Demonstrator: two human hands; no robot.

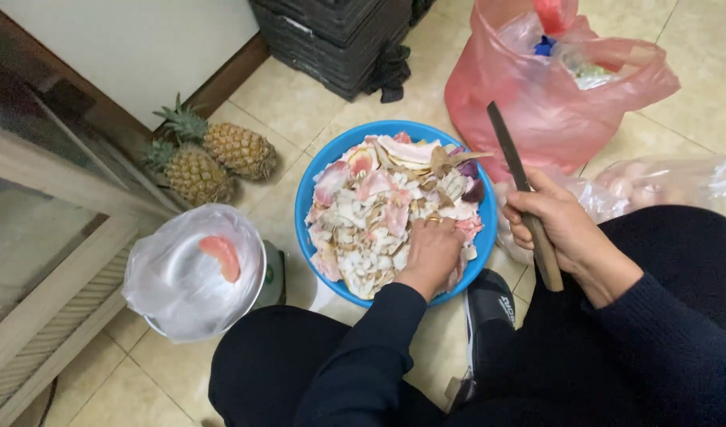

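A blue basin (315,170) on the tiled floor is heaped with pale and pink fruit peelings (379,213). My left hand (432,255) reaches down into the peelings at the basin's near right side, its fingers buried among them. My right hand (554,224) is shut on the wooden handle of a knife (515,168), whose dark blade points up and away from me, to the right of the basin.
Two pineapples (212,158) lie by the wall at left. A container lined with a white plastic bag (190,273) holds one pink slice. A pink plastic bag (549,87) and a clear bag (663,182) sit at right. Dark crates (339,39) stand at the back.
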